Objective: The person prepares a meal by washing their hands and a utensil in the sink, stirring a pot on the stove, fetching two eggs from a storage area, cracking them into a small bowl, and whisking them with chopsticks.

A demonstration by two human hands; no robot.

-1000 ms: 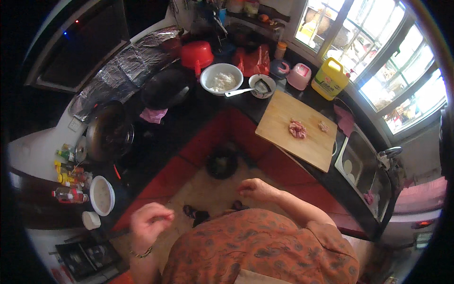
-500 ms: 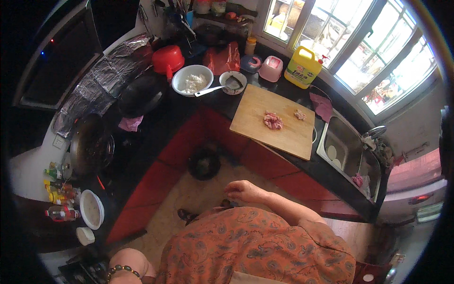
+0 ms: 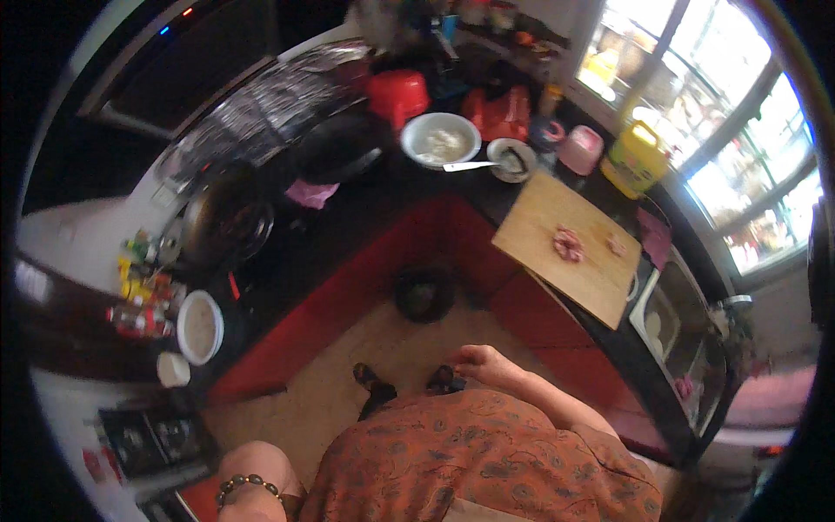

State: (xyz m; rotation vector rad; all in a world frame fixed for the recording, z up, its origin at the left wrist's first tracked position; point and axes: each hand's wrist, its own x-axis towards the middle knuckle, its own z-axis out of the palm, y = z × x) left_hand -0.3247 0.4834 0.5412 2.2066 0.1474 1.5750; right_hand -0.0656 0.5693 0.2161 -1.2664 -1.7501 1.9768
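My right hand [image 3: 487,364] hangs in front of my patterned orange shirt [image 3: 496,461], above the floor. Its fingers are loosely curled in, and nothing shows in them. At the lower left is my left arm, with a beaded bracelet [image 3: 248,481] round the wrist. My left hand [image 3: 252,511] runs off the lower edge, so its fingers are hidden. A red-orange panel edge [image 3: 198,498] lies beside it. Away from both hands, a wooden cutting board [image 3: 544,209] on the counter bears a pile of cut raw meat [image 3: 569,244] and a smaller pile [image 3: 617,244].
White bowl with pale contents [image 3: 441,119], small bowl [image 3: 522,174] with a white-handled utensil, red pot [image 3: 398,94], and yellow jug [image 3: 635,161] line the back counter. Right: sink [image 3: 648,304]. Left: wok [image 3: 217,209], bottles [image 3: 139,321], white basin [image 3: 215,326]. Dark bin [image 3: 424,294] on the floor.
The view has turned left, so the counter items appear farther right. More of the dark rack at the lower left shows. My right hand stays loosely curled before my body.
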